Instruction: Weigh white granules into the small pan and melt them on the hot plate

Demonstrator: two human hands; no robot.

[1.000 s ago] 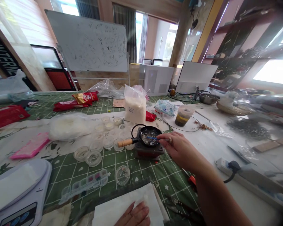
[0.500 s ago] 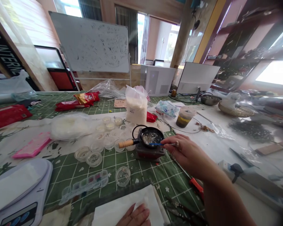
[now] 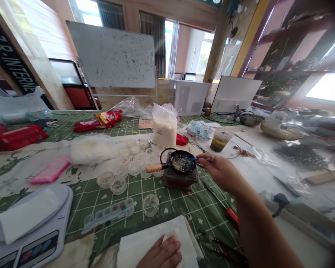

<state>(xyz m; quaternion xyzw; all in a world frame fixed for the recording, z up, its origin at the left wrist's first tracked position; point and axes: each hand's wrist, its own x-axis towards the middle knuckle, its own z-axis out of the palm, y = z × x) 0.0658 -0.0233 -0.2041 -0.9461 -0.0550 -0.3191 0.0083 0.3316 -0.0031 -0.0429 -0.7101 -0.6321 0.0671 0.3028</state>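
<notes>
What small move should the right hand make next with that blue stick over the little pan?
Probably lower the tip and stir. The right hand holds the blue stick with its tip over the small black pan, where pale bits look unmelted on the heater. The left hand rests on the white paper.

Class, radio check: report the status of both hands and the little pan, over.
Right hand: grip shut on blue stick, tip in small black pan on the burner. Left hand flat on white paper. Small round dishes crowd pan's handle side.

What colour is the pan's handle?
Light wood tan; the small black pan has its handle pointing left, clearest in the head view.
</notes>
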